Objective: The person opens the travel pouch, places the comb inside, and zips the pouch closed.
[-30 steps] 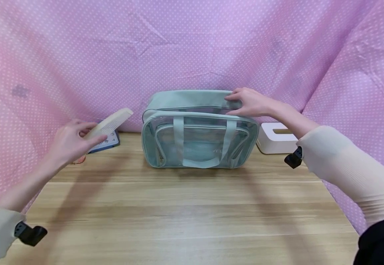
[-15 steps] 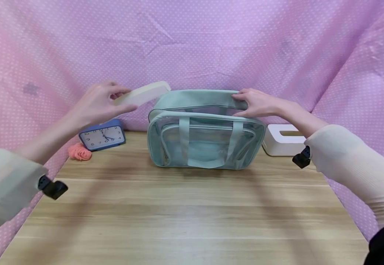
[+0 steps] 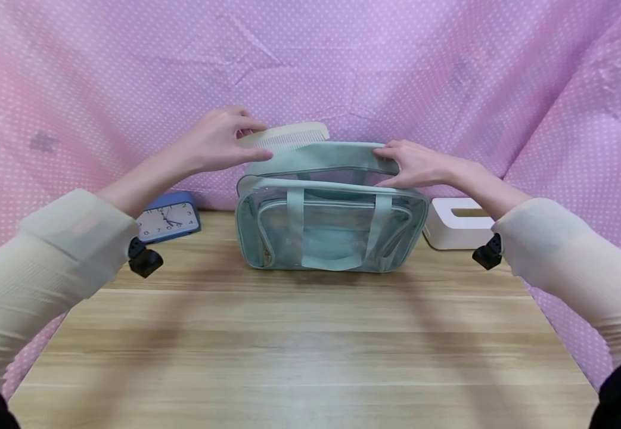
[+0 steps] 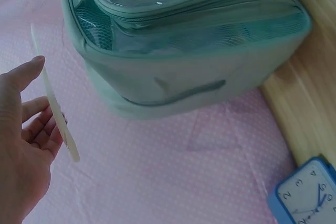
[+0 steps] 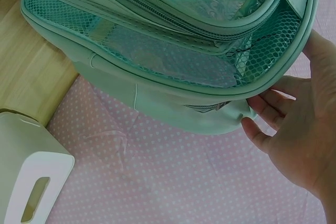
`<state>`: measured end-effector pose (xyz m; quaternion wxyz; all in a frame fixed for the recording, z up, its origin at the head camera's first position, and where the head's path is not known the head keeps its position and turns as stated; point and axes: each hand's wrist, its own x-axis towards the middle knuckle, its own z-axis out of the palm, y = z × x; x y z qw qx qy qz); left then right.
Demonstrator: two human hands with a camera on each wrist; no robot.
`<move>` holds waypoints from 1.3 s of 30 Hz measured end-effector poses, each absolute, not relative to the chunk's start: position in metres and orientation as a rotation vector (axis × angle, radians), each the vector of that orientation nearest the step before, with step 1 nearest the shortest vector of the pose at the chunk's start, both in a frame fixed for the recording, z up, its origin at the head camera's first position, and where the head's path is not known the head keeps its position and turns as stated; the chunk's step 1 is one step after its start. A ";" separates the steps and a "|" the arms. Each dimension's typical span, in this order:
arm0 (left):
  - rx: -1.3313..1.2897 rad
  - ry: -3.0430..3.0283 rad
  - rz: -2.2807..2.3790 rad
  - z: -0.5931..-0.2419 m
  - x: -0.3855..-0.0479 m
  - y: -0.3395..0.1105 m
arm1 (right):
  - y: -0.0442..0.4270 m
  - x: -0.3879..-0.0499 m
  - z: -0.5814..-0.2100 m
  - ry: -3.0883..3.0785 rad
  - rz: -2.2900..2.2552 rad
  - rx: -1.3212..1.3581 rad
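Note:
A pale green see-through bag [image 3: 332, 232] stands upright at the back of the table, its top gaping. My left hand [image 3: 216, 140] pinches a cream comb [image 3: 291, 136] between thumb and fingers, level with the bag's upper left rim. In the left wrist view the comb [image 4: 55, 103] appears edge-on beside the bag [image 4: 173, 77]. At the bag's top right corner my right hand [image 3: 423, 165] grips the edge of the opening. The right wrist view has that hand [image 5: 299, 124] with its fingertips on the bag's rim [image 5: 262, 90].
A blue clock [image 3: 168, 220] stands left of the bag, partly behind my left forearm. To the right of the bag is a white tissue box [image 3: 458, 225]. A pink dotted cloth [image 3: 310, 65] hangs behind the wooden table [image 3: 300, 345].
My left hand has carried the comb rightward and up, from above the clock to the bag's upper left. My right hand keeps its place on the bag.

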<state>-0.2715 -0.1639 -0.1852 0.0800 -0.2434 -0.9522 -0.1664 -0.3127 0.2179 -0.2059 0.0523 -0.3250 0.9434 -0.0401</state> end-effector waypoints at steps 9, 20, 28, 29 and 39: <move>-0.879 -2.843 -0.453 -0.183 -0.287 -0.134 | 0.217 -0.313 -0.205 2.871 -0.107 -0.978; -1.006 -2.879 -0.438 -0.193 -0.303 -0.101 | 0.216 -0.312 -0.205 2.859 -0.102 -0.955; -1.105 -2.890 -0.390 -0.204 -0.312 -0.082 | 0.215 -0.310 -0.205 2.860 -0.109 -0.964; -1.107 -2.896 -0.382 -0.205 -0.312 -0.080 | 0.216 -0.310 -0.205 2.858 -0.111 -0.967; -1.163 -2.926 -0.347 -0.213 -0.318 -0.067 | 0.217 -0.311 -0.205 2.863 -0.099 -0.985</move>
